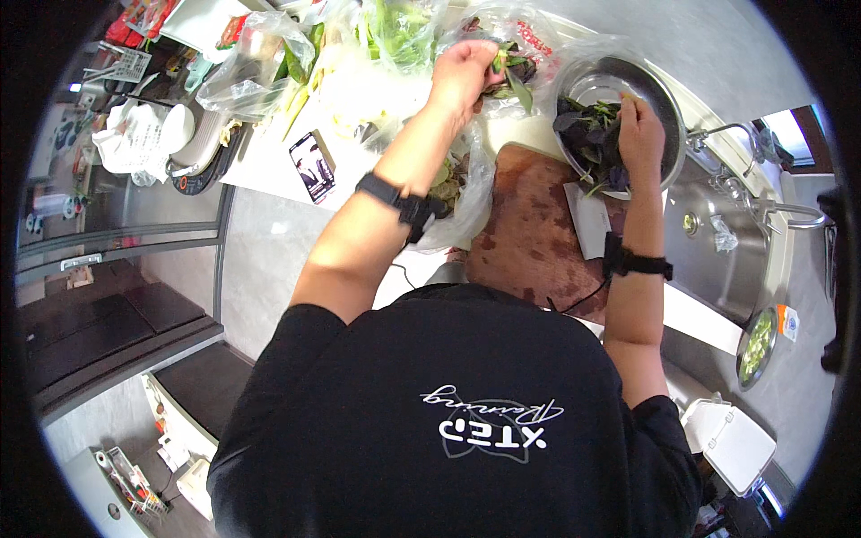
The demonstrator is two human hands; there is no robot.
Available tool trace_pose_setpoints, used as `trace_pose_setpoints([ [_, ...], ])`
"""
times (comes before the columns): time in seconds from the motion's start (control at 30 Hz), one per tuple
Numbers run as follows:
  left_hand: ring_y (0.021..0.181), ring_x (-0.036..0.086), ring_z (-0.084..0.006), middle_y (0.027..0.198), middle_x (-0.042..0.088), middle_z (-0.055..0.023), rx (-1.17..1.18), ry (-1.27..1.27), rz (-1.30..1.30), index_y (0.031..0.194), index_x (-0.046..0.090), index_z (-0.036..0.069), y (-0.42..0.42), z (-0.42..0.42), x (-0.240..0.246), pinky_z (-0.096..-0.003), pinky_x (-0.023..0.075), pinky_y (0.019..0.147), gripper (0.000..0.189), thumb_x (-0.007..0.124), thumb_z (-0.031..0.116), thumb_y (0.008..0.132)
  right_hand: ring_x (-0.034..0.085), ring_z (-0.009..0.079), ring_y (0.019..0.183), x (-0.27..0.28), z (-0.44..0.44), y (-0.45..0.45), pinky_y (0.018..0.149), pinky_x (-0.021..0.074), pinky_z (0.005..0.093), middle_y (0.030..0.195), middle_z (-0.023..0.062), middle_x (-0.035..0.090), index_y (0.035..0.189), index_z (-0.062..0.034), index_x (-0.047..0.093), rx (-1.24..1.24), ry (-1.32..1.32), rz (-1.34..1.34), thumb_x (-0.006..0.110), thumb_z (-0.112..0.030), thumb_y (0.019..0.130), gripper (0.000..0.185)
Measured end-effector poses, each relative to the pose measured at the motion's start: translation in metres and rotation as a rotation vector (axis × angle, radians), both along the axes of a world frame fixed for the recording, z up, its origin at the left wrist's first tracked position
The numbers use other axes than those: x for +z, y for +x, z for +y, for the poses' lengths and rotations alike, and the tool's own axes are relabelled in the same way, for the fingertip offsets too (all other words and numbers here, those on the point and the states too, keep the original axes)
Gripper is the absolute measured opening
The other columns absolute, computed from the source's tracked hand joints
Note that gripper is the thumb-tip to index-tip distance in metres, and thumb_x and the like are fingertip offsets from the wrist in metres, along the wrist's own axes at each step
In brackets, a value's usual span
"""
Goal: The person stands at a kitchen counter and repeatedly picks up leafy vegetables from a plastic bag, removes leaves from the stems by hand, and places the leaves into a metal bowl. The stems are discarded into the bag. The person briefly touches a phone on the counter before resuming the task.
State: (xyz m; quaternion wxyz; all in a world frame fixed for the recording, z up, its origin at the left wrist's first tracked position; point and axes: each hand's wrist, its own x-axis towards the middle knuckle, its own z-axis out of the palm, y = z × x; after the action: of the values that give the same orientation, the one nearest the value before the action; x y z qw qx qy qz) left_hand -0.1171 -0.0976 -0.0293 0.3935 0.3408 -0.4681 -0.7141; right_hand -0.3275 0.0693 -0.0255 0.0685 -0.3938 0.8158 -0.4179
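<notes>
My left hand (464, 74) pinches a leafy green stem (516, 91) above an open clear plastic bag (548, 30) with red print. More dark purple-green leaves lie in that bag. Over the right part of a round metal bowl (662, 87), my right hand (640, 134) grips some of the dark leafy greens (582, 134). Leaves fill the bowl's left side, and a few hang over its near rim. Below the bowl a cleaver (586, 218) rests on a wet wooden cutting board (518, 228), its handle hidden. Beside the board sits a plastic bag (474, 202) of plant scraps.
A steel sink (720, 249) with a faucet (794, 214) lies right of the board. A plate of chopped greens (758, 350) stands at the counter's right end. On the left are a phone (313, 167) with a lit screen, bagged vegetables (397, 33) and an appliance (202, 161).
</notes>
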Motion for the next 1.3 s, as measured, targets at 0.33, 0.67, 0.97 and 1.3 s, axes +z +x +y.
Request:
trace_pose_setpoints([
  [0.33, 0.089, 0.064, -0.0198, 0.105, 0.068, -0.0103, -0.151, -0.324, -0.391, 0.119, 0.058, -0.001, 0.048, -0.022, -0.031, -0.0316, 0.0492, 0.080, 0.032, 0.055, 0.018, 0.094, 0.066, 0.0205, 0.081, -0.004, 0.015, 0.018, 0.073, 0.0514, 0.0302, 0.096, 0.0136, 0.068, 0.106, -0.0029, 0.067, 0.044, -0.209, 0.043, 0.064, -0.020, 0.088, 0.025],
  [0.67, 0.104, 0.060, -0.0348, 0.116, 0.063, -0.0182, -0.756, -0.414, -0.878, 0.118, 0.061, 0.004, 0.158, 0.148, -0.086, -0.0402, 0.0468, 0.091, 0.030, 0.048, 0.012, 0.092, 0.063, 0.0354, 0.090, -0.071, -0.024, 0.192, 0.079, 0.0510, 0.0473, 0.099, 0.0194, 0.063, 0.098, -0.0015, 0.062, 1.174, 0.179, 0.069, 0.057, -0.006, 0.084, 0.016],
  [0.97, 0.117, 0.048, -0.0423, 0.127, 0.047, -0.0290, 0.090, -0.397, -1.155, 0.138, 0.037, 0.001, 0.202, 0.104, -0.089, -0.0419, 0.0416, 0.100, 0.058, 0.055, 0.003, 0.083, 0.063, 0.0348, 0.093, -0.083, -0.045, 0.208, 0.079, 0.0517, 0.0450, 0.104, 0.0151, 0.061, 0.104, -0.0059, 0.060, 0.926, 0.507, 0.371, 0.064, -0.022, 0.081, 0.029],
  [1.3, 0.087, 0.065, -0.0300, 0.123, 0.053, -0.0191, 0.219, -0.528, -1.136, 0.130, 0.050, 0.005, 0.216, 0.096, -0.117, -0.0387, 0.0536, 0.077, 0.050, 0.063, 0.006, 0.082, 0.059, 0.0279, 0.099, -0.105, -0.068, 0.249, 0.082, 0.0504, 0.0411, 0.108, 0.0083, 0.056, 0.093, -0.0130, 0.067, 0.939, 0.372, 0.440, 0.071, -0.028, 0.073, 0.026],
])
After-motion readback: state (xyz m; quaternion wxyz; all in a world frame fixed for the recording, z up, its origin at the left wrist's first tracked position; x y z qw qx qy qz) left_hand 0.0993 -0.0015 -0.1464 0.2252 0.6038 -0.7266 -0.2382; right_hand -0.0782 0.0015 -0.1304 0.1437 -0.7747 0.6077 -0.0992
